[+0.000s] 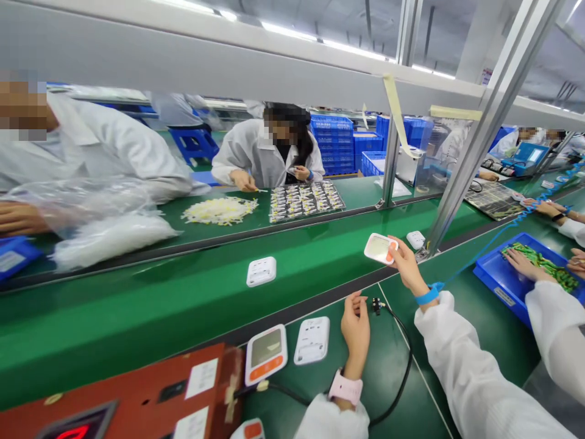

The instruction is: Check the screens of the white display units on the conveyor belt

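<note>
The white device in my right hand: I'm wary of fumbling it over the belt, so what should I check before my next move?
1. Right hand grips white device at its orange end: ok.
2. Device over the green belt, not set down: ok.
3. Left hand touching the black cable plug: ok.
4. Blue wrist strap on: ok.
5. Grip firmness: cannot tell.

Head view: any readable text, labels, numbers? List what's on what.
No text can be read.
Red box: white stickers, print too small; red lit display cut off at the frame edge.
Blue tray: white label, blurred.
White device in the right hand: no legible marking.
White device on table near the left hand: faint print, unreadable.
</note>
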Available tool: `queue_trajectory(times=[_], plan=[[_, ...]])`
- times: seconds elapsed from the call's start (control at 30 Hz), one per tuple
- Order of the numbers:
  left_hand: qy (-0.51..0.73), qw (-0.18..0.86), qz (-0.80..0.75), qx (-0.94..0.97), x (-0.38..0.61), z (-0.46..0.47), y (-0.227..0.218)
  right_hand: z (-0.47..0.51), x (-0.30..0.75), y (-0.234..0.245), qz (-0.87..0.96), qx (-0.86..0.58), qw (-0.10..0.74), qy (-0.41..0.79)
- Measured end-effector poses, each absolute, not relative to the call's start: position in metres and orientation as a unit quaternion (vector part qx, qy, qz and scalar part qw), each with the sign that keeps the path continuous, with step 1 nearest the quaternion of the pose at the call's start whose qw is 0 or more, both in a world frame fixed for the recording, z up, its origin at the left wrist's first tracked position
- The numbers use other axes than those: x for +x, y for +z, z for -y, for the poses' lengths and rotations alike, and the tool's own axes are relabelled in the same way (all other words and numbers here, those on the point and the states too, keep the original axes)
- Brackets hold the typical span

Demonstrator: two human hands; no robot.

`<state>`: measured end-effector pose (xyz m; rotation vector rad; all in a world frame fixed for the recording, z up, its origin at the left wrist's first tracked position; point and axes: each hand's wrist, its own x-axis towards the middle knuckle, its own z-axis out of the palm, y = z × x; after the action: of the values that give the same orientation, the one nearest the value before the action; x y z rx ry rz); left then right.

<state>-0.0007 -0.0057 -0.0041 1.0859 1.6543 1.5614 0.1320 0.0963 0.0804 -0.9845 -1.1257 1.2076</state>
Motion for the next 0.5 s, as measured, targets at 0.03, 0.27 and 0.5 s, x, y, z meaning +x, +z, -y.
queue_trajectory(times=[0.03,0.27,0.5], plan=[[0.589,0.305,-0.625,0.411,-0.001,0.006,-0.005,-0.086,0.131,0.089,0.477,-0.413,0.571,0.525],[0.596,0.303,-0.615,0.418,-0.002,0.008,-0.007,-0.047,0.135,0.136,0.499,-0.354,0.579,0.539],[0.591,0.315,-0.616,0.414,-0.004,0.008,-0.008,-0.026,0.137,0.155,0.531,-0.33,0.583,0.519]])
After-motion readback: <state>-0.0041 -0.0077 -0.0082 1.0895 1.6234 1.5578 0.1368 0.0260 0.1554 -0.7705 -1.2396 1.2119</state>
